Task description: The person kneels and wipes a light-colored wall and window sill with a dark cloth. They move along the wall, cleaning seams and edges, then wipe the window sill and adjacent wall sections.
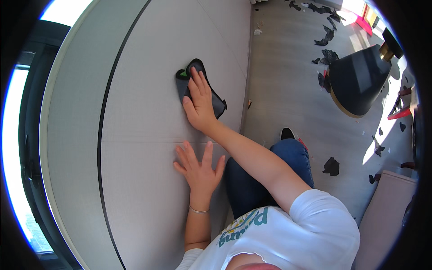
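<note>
My right hand (201, 104) lies flat on a dark grey cloth (217, 104) with black edging and presses it against the light grey wall (152, 101). A small green patch shows at the cloth's upper left fold. The palm and fingers hide the middle of the cloth. Lower down, my left hand (199, 168) is at the same wall with its fingers spread and nothing in it. It wears a thin bracelet at the wrist. A faint horizontal seam crosses the wall near the left fingertips.
A black lamp shade (359, 81) with a gold rim juts in at the right. Torn black scraps (331, 166) are strewn over the grey floor (280, 87). A pale upholstered piece (384, 209) stands at lower right. Black trim (100, 141) runs down the left, beside a dark-framed window (32, 135).
</note>
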